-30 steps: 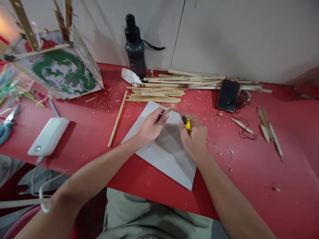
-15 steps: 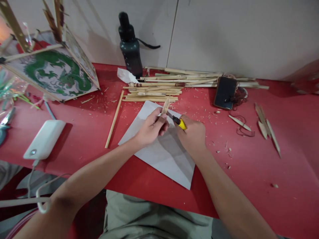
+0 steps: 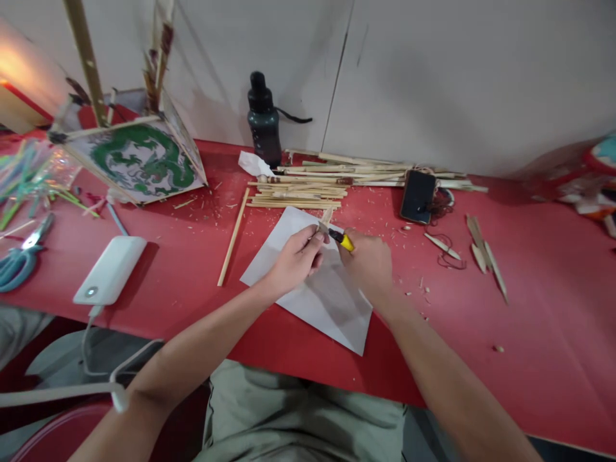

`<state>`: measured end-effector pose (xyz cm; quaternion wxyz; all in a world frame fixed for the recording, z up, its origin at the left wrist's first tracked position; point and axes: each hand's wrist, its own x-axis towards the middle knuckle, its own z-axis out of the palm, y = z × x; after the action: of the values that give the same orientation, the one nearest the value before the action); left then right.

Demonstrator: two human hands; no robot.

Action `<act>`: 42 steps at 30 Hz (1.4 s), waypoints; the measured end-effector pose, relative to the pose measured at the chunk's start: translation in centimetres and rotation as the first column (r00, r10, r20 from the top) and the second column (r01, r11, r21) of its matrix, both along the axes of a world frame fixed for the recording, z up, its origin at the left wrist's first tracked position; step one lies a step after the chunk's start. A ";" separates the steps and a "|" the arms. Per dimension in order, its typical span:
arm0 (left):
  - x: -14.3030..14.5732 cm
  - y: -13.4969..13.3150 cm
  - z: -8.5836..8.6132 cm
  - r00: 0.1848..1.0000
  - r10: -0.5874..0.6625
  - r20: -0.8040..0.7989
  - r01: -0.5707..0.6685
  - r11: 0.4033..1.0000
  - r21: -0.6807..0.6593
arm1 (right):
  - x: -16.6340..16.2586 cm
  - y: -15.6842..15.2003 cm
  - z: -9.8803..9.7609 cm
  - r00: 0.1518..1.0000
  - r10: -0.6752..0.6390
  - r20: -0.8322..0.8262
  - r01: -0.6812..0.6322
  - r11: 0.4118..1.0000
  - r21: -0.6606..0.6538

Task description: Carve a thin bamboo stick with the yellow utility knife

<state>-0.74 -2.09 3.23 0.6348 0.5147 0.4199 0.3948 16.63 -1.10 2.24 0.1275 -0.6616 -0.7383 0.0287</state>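
Fingers of left hand pinch thin bamboo sliver; right hand grips yellow-handled knife.

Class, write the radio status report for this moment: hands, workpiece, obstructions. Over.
Left hand shut on sliver. Right hand shut on knife, blade by the sliver, above paper. Stick pile just beyond, not touching.

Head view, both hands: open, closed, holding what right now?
Left hand: closed on a short bamboo sliver.
Right hand: closed on a yellow utility knife.
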 end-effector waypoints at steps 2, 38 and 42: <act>-0.4 -1.0 0.7 0.998 0.059 -0.031 -0.057 0.996 0.073 | -0.3 -0.3 1.0 0.999 0.022 0.048 -0.021 1.000 -0.007; -1.8 -7.4 3.8 0.895 0.237 0.378 -0.107 0.936 -0.335 | -0.7 -1.9 6.2 0.964 0.118 -0.238 -0.113 0.993 0.037; -2.3 -7.9 4.8 0.843 0.189 0.503 0.003 0.934 -0.356 | -2.5 -4.1 5.7 0.923 0.218 -0.317 -0.260 0.961 -0.096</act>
<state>-3.08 -9.95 8.05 0.7853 0.2457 0.3156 0.4725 14.14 -5.19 7.91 0.1897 -0.5614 -0.7814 0.1956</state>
